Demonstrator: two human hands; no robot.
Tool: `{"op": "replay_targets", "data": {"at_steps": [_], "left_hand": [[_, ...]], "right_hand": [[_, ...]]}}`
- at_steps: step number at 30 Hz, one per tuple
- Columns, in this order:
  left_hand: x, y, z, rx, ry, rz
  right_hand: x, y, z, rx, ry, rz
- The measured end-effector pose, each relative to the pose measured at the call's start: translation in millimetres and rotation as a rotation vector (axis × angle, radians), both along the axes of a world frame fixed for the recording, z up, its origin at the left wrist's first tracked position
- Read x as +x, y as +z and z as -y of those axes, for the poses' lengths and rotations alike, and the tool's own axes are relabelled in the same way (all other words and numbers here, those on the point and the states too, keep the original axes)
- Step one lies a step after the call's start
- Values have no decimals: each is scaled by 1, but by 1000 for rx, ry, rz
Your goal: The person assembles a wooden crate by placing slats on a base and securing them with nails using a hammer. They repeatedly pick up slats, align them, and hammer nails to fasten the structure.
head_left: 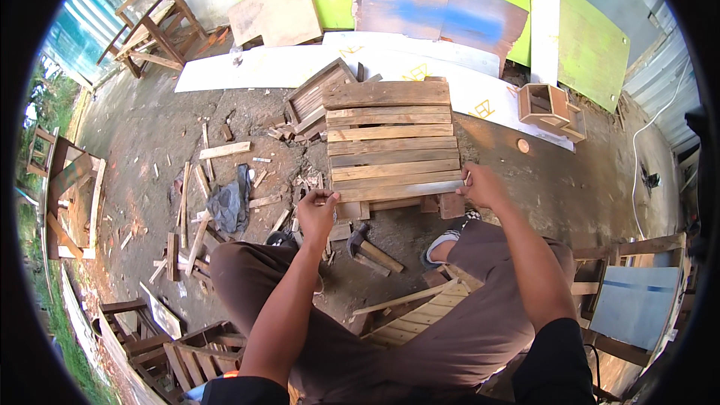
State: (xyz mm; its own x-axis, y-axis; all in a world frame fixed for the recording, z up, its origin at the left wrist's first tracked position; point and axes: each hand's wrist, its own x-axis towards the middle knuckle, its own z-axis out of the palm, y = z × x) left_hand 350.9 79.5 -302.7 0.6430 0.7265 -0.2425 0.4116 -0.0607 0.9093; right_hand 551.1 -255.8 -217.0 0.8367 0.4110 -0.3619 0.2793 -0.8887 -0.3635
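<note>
Several wooden slats lie side by side in front of me, forming a slatted panel (394, 142) raised off the floor on wooden blocks. The nearest slat (397, 190) spans between my hands and has a pale patch near its right end. My left hand (316, 214) pinches its left end between thumb and fingers. At its other end, the fingers of my right hand (484, 186) are closed on the corner. Below the panel, between my feet, a hammer (373, 249) rests on the floor.
Wood scraps (225, 151) and a dark plastic bag (230, 200) litter the floor at left. Behind the panel are a wooden tray (319, 94) and a long white board (255, 67). A small wooden box (545, 105) stands at right. Wooden frames (154, 30) stand around.
</note>
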Motion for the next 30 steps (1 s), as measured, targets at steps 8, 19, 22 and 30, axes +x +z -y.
{"op": "replay_targets", "data": {"at_steps": [8,19,22,30], "left_hand": [[5,83,-31,81,42,108],[-28,139,-162,600,-568,-200],[-55,104,-184,573,-704,-293],[-105,97,-234,238,-576,-409]], "right_hand": [[8,44,-34,286,75,49],[-123,-21,-116,211,630,-735],[-157,-80,-138,48,702,-717],[-233,-236,-271,350,440,-515]]}}
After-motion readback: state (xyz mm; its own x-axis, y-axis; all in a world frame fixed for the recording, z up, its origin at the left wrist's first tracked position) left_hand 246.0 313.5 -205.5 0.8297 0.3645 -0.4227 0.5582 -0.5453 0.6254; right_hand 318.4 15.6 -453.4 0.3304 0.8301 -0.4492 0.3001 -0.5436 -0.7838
